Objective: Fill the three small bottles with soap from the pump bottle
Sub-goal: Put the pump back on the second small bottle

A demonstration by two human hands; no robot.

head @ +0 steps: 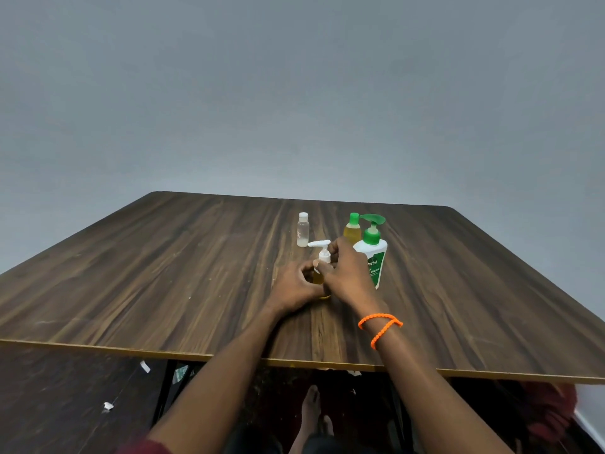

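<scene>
A small bottle of amber soap with a white pump top (323, 253) stands upright on the wooden table (163, 273), mid-table. My left hand (296, 285) wraps its lower body. My right hand (348, 273) pinches its white collar from the right. Most of that bottle's body is hidden by my fingers. Behind it, a small clear bottle with a white cap (302, 230) stands alone. A small bottle with a green cap (352, 228) holds yellow liquid. Just right of my right hand stands the white pump bottle with a green pump head (372, 250).
The table's near edge (229, 357) runs across the lower frame, with dark floor and bits of paper (108, 406) below it. My feet (311, 411) show under the table. An orange bracelet (379, 326) circles my right wrist. A grey wall rises behind.
</scene>
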